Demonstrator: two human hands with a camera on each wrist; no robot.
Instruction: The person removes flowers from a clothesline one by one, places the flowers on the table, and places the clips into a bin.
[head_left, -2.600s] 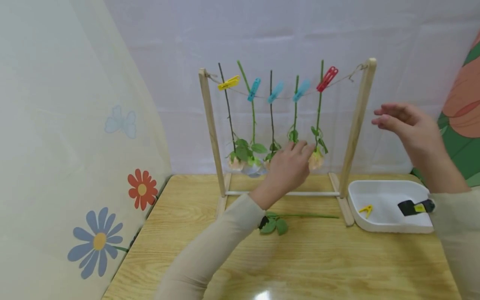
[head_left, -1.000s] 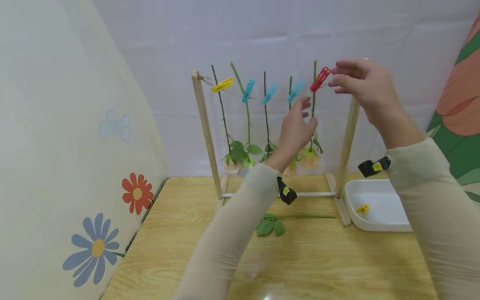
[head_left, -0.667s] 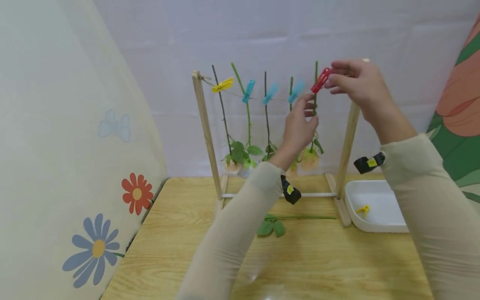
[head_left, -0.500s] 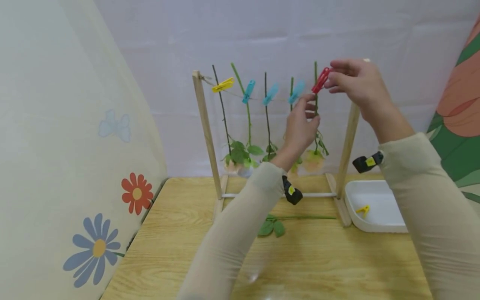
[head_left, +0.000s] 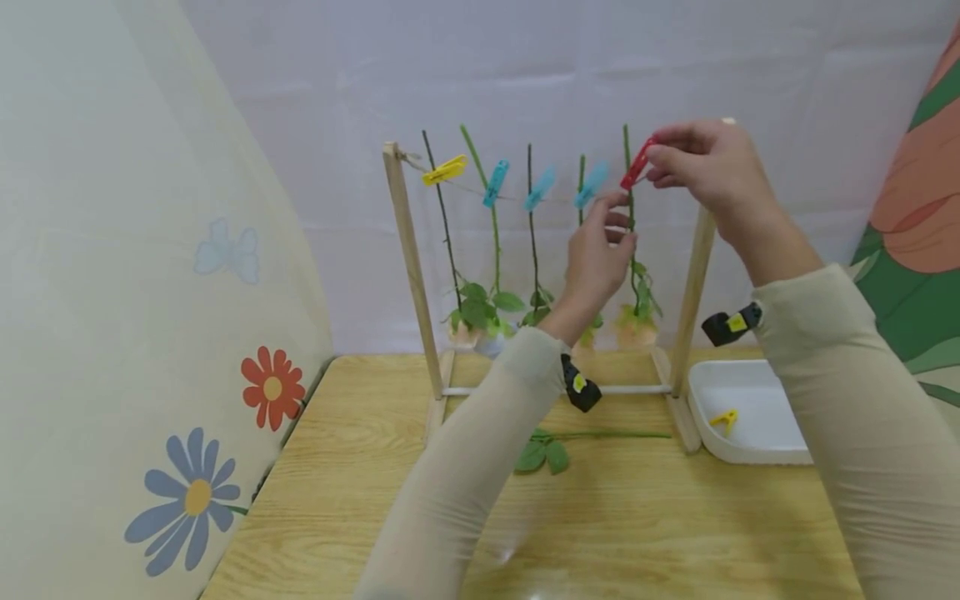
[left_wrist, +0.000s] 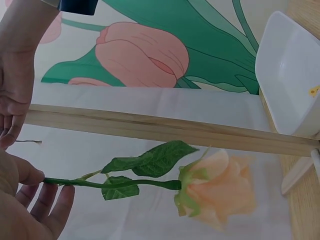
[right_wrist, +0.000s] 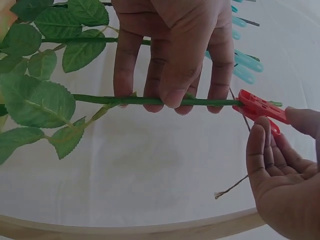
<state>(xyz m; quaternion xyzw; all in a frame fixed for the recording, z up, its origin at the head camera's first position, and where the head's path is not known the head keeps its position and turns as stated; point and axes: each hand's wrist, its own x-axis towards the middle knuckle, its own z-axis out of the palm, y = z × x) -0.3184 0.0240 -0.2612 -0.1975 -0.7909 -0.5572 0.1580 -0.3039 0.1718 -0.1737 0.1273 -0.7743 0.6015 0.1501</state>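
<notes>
A peach rose hangs head down from a string, at the right end of a row of clipped flowers. My left hand holds its green stem between thumb and fingers, just below the string. With thumb and fingers my right hand pinches the handles of a red clothespin, whose other end sits over the stem and the string. Further left, a yellow clothespin and several blue clothespins clip other stems to the string.
The string is tied across a wooden frame on the table. A leafy green stem lies before the frame, partly behind the left sleeve. At right, a white tray holds a yellow clothespin.
My left hand has risen from among the flower heads to the right-hand stem. My right hand has moved left from beside the frame and taken hold of the red clothespin.
</notes>
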